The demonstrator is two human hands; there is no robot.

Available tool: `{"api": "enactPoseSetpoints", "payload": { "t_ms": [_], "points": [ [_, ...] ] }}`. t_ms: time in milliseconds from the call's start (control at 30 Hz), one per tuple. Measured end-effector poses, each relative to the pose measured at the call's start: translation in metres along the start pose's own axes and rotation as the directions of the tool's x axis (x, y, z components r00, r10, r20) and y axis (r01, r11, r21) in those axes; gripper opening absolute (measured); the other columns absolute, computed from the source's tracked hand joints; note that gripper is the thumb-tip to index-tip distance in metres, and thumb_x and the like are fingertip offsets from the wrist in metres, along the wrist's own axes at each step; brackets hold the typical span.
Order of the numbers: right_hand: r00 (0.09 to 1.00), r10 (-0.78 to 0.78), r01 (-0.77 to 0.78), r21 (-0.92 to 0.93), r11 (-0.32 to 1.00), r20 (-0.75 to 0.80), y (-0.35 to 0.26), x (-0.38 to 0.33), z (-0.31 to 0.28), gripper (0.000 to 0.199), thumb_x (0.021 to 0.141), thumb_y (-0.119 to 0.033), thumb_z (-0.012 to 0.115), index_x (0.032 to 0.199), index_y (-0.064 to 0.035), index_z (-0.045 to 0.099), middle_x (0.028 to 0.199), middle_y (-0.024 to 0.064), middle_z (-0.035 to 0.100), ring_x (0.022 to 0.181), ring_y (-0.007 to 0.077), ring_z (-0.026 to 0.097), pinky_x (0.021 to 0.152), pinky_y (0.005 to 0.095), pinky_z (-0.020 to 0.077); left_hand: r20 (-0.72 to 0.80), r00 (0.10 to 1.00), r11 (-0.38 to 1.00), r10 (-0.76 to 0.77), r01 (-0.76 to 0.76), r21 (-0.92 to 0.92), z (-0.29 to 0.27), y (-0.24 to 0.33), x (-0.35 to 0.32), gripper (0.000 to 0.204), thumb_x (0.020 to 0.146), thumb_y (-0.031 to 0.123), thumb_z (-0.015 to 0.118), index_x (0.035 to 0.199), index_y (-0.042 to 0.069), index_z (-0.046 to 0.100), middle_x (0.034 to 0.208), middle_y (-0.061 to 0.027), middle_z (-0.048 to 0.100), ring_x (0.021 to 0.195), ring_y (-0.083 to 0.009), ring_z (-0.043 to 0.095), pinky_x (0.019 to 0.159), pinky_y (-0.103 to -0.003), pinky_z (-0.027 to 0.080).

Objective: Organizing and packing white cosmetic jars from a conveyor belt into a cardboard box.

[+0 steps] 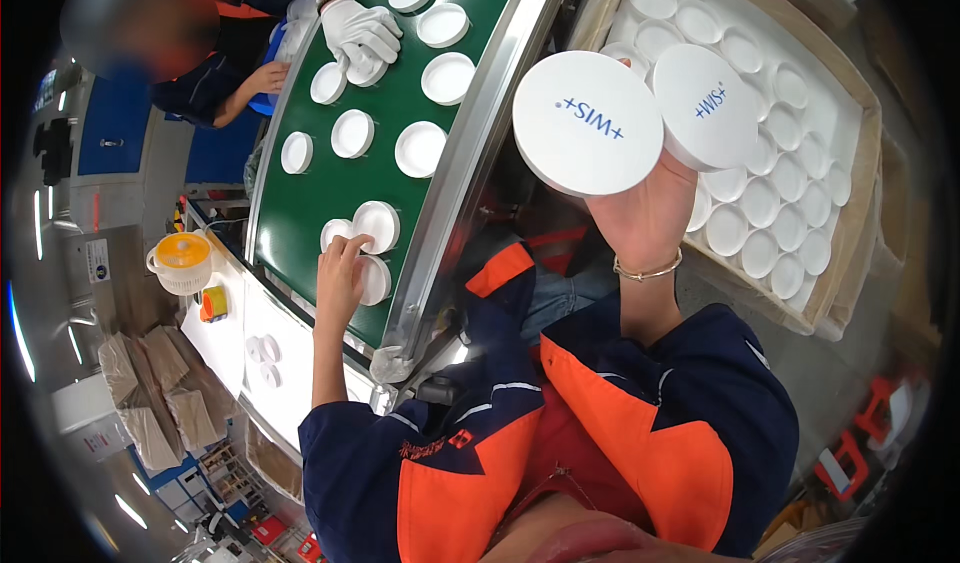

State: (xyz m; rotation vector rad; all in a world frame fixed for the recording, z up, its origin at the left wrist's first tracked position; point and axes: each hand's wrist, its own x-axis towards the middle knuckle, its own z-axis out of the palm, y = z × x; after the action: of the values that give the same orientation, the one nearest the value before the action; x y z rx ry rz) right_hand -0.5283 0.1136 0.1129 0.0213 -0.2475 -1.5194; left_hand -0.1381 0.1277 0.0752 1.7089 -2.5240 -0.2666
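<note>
My left hand [342,281] reaches over the near end of the green conveyor belt [300,203], its fingers bent and closed among white round lids. One lid [377,225] lies just past the fingertips, and another [374,281] is beside them. Over on the right, my right hand [648,211] is turned palm up and grips two larger-looking white lids close to the camera. The left one [588,123] and the right one [705,108] both show printed tops and overlap slightly. A fingertip shows behind them; the other fingers are mostly hidden.
A lined carton [850,203] at right holds rows of white lids. Across the belt, a co-worker's white-gloved hand [362,35] touches a lid. The belt's metal rail [470,113] runs between belt and carton. A yellow-topped basket [183,263] stands on the white table at left.
</note>
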Motion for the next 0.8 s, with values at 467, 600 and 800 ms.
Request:
{"api": "enactPoseSetpoints", "payload": {
  "t_ms": [467, 600, 800],
  "points": [
    [0.854, -0.483, 0.372, -0.877, 0.304, 0.195, -0.099, 0.014, -0.03, 0.041, 0.092, -0.003, 0.054, 0.133, -0.0061, 0.047, 0.126, 0.0077, 0.057, 0.116, 0.0169, 0.053, 0.097, 0.0351, 0.0427, 0.021, 0.999, 0.997, 0.038, -0.037, -0.072, 0.0, -0.016, -0.013, 0.031, 0.077, -0.006, 0.061, 0.105, 0.007, 0.06, 0.094, -0.0134, 0.051, 0.087, -0.0334, 0.056, 0.074, -0.042, 0.045],
    [0.642, -0.519, 0.133, -0.749, -0.649, 0.564, -0.291, 0.04, -0.045, 0.022, 0.096, -0.004, 0.053, 0.117, -0.0026, 0.047, 0.085, 0.0046, 0.063, 0.075, 0.0095, 0.058, 0.065, 0.0259, 0.0471, 0.029, 0.998, 0.997, 0.058, -0.057, -0.049, 0.001, -0.01, -0.006, 0.026, 0.076, -0.007, 0.061, 0.099, 0.004, 0.057, 0.092, -0.0136, 0.052, 0.086, -0.0347, 0.056, 0.074, -0.042, 0.045],
    [0.592, -0.54, -0.586, -0.141, -0.798, 0.599, -0.467, -0.005, -0.025, 0.029, 0.089, -0.012, 0.052, 0.117, -0.005, 0.049, 0.094, 0.0218, 0.066, 0.088, 0.0397, 0.064, 0.076, 0.0479, 0.0471, -0.187, 0.958, 0.907, -0.219, 0.129, -0.4, -0.004, -0.012, -0.003, 0.021, 0.087, -0.004, 0.054, 0.106, 0.004, 0.053, 0.104, -0.0105, 0.057, 0.097, -0.0296, 0.059, 0.083, -0.039, 0.046]
  ]
}}
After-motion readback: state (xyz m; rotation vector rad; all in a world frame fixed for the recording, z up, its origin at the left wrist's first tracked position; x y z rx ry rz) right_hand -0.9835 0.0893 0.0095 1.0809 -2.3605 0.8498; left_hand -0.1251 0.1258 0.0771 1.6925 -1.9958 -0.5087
